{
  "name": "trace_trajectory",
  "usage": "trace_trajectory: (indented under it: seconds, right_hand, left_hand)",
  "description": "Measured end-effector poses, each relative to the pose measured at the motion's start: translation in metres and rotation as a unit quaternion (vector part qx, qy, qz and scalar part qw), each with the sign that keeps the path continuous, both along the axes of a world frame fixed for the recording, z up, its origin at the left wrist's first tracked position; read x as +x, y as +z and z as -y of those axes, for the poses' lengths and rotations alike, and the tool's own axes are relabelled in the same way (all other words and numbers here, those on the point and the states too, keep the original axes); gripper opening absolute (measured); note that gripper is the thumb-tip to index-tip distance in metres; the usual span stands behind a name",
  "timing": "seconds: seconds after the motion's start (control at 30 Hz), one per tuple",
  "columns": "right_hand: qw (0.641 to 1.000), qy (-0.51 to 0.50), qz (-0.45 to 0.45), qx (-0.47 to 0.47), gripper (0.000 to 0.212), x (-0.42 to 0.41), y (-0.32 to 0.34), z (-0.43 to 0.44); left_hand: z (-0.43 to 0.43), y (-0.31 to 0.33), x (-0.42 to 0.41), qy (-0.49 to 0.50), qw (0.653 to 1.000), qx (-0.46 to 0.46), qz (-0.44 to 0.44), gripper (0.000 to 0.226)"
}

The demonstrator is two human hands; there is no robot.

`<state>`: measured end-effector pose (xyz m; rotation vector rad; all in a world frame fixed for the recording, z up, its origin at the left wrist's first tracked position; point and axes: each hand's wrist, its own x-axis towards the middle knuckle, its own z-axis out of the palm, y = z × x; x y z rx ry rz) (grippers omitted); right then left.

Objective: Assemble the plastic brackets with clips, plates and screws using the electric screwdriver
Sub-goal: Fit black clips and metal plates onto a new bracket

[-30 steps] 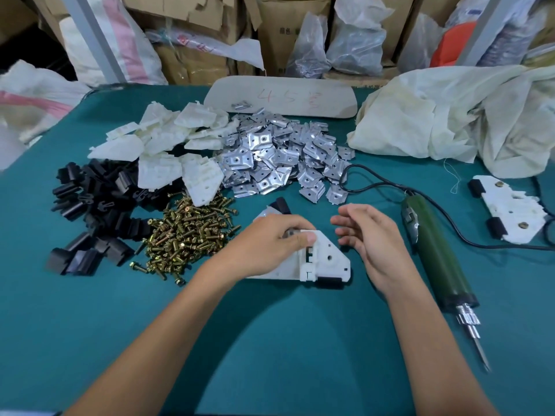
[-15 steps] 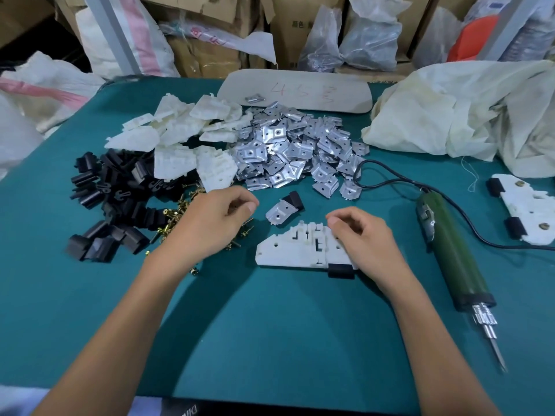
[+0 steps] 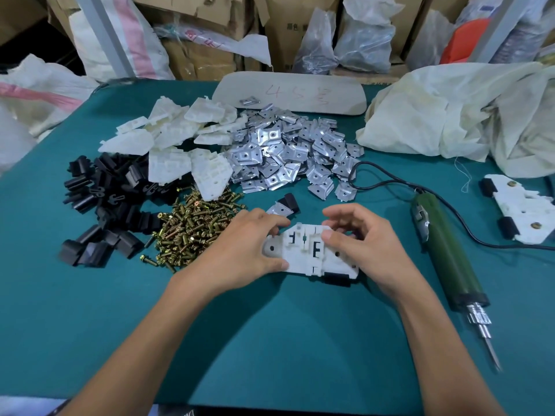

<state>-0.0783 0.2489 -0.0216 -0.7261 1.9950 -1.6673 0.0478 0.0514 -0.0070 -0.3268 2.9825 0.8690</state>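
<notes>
Teal cloth covers the worktop (image 3: 270, 340), and its near edge runs along the bottom of the view with a wide bare stretch between it and the person's forearms. Beyond that stretch both hands are clamped on one white bracket (image 3: 303, 250) lying flat at the middle. The left hand (image 3: 240, 253) grips its left end, while the right hand (image 3: 369, 250) covers its right end with the thumb pressed on top and the fingers arched over the far edge. A fitted black clip (image 3: 336, 279) sits on the bracket's near edge. Right of the hands, apart from them, the green electric screwdriver (image 3: 444, 250) lies with its bit towards the near right; bare cloth flanks it. Left of the hands is a heap of brass screws (image 3: 192, 232), touching a pile of black clips (image 3: 102, 199) that leaves open cloth up to the left edge. Just behind the hands lies a loose plate with a clip (image 3: 283, 207). Farther back sit the spare white brackets (image 3: 180, 136) and the metal plates (image 3: 288, 151), and an assembled bracket (image 3: 519, 211) lies near the right edge. A crumpled cloth (image 3: 450, 115) and a beige board (image 3: 288, 91) crowd the far edge. The board carries red handwriting, "45" and then a character I cannot read. Print on the cardboard boxes (image 3: 285, 25) behind is too small to read.
</notes>
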Motion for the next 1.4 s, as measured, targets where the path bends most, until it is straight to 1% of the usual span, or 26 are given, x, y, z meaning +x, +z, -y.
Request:
trace_trajectory:
  seconds: [0.03,0.1,0.13,0.2,0.3,0.37,0.4,0.47,0.53,0.6,0.63,0.7,0.73,0.83,0.9,0.93,1.0,1.03,1.07,1.1,1.13,1.17,1.2,1.23,1.33,1.4]
  right_hand:
    - [1.000,0.007,-0.008,-0.007,0.030,0.003,0.004,-0.003]
    - [0.999,0.023,-0.030,-0.018,0.031,0.010,0.014,-0.012]
    - [0.998,0.030,-0.051,-0.018,0.032,0.015,0.018,-0.017]
    - [0.994,0.030,-0.108,0.005,0.034,0.026,0.023,-0.026]
    - [0.971,0.014,-0.224,0.076,0.033,0.043,0.024,-0.034]
    - [0.945,0.023,-0.306,0.114,0.027,0.056,0.022,-0.031]
    - [0.935,0.039,-0.329,0.129,0.024,0.062,0.020,-0.028]
    - [0.930,0.086,-0.326,0.147,0.021,0.068,0.014,-0.022]
    - [0.945,0.109,-0.275,0.141,0.017,0.066,0.015,-0.016]
    - [0.952,0.083,-0.262,0.137,0.011,0.050,0.024,-0.004]
    - [0.950,0.063,-0.272,0.143,0.010,0.038,0.027,0.006]
    - [0.939,0.038,-0.296,0.172,0.014,0.010,0.032,0.036]
    - [0.930,0.038,-0.305,0.201,0.019,-0.004,0.031,0.052]
    - [0.894,0.059,-0.313,0.315,0.029,-0.029,0.018,0.095]
    - [0.879,0.060,-0.309,0.357,0.023,-0.035,0.009,0.107]
    - [0.882,0.053,-0.304,0.355,0.019,-0.037,0.008,0.107]
    - [0.904,0.033,-0.292,0.311,0.015,-0.040,0.011,0.100]
    - [0.927,0.021,-0.270,0.261,0.015,-0.041,0.014,0.094]
    - [0.956,0.010,-0.226,0.189,0.015,-0.039,0.019,0.086]
    - [0.981,0.004,-0.167,0.101,0.017,-0.033,0.026,0.077]
    - [0.993,0.004,-0.115,0.016,0.021,-0.025,0.033,0.067]
    - [0.995,0.010,-0.082,-0.052,0.025,-0.016,0.039,0.058]
    - [0.993,0.017,-0.067,-0.097,0.028,-0.006,0.045,0.050]
    - [0.990,0.024,-0.062,-0.126,0.029,0.003,0.049,0.044]
    - [0.982,0.026,-0.064,-0.177,0.031,0.022,0.060,0.031]
    - [0.978,0.021,-0.066,-0.196,0.030,0.029,0.067,0.026]
  left_hand:
    - [-0.002,-0.002,0.000,-0.006,1.000,-0.009,-0.019,0.066]
    - [-0.005,-0.004,0.000,-0.011,0.997,-0.011,-0.079,0.048]
    - [-0.008,-0.005,-0.001,-0.011,0.994,-0.001,-0.110,0.039]
    - [-0.014,-0.008,-0.006,-0.011,0.987,0.019,-0.161,0.030]
    - [-0.027,-0.015,-0.014,-0.014,0.978,0.028,-0.206,0.026]
    - [-0.033,-0.019,-0.017,-0.025,0.978,0.026,-0.203,0.028]
    - [-0.032,-0.020,-0.018,-0.033,0.980,0.025,-0.193,0.030]
    - [-0.024,-0.023,-0.018,-0.036,0.985,0.016,-0.169,0.038]
    - [-0.013,-0.025,-0.016,-0.007,0.987,-0.017,-0.162,0.039]
    - [-0.001,-0.028,-0.014,0.046,0.983,-0.080,-0.157,0.031]
    - [0.002,-0.029,-0.014,0.076,0.980,-0.110,-0.144,0.035]
    - [0.004,-0.030,-0.019,0.118,0.977,-0.139,-0.111,0.049]
    - [0.003,-0.031,-0.023,0.129,0.975,-0.144,-0.108,0.051]
    - [0.001,-0.033,-0.029,0.159,0.971,-0.128,-0.125,0.048]
    - [0.005,-0.033,-0.028,0.178,0.971,-0.103,-0.122,0.050]
    - [0.007,-0.033,-0.026,0.184,0.970,-0.107,-0.117,0.052]
    - [0.010,-0.031,-0.021,0.188,0.967,-0.123,-0.121,0.057]
    - [0.010,-0.029,-0.018,0.188,0.966,-0.109,-0.139,0.057]
    - [0.009,-0.025,-0.015,0.190,0.966,-0.065,-0.164,0.055]
    - [0.007,-0.020,-0.013,0.193,0.963,0.009,-0.189,0.049]
    - [0.004,-0.015,-0.012,0.192,0.953,0.099,-0.211,0.040]
    - [-0.001,-0.009,-0.011,0.184,0.938,0.184,-0.231,0.030]
    - [-0.006,-0.002,-0.010,0.171,0.922,0.239,-0.251,0.023]
    - [-0.011,0.006,-0.009,0.154,0.913,0.264,-0.270,0.018]
    - [-0.023,0.026,-0.005,0.094,0.906,0.273,-0.309,0.016]
    - [-0.028,0.035,0.000,0.076,0.903,0.268,-0.327,0.014]
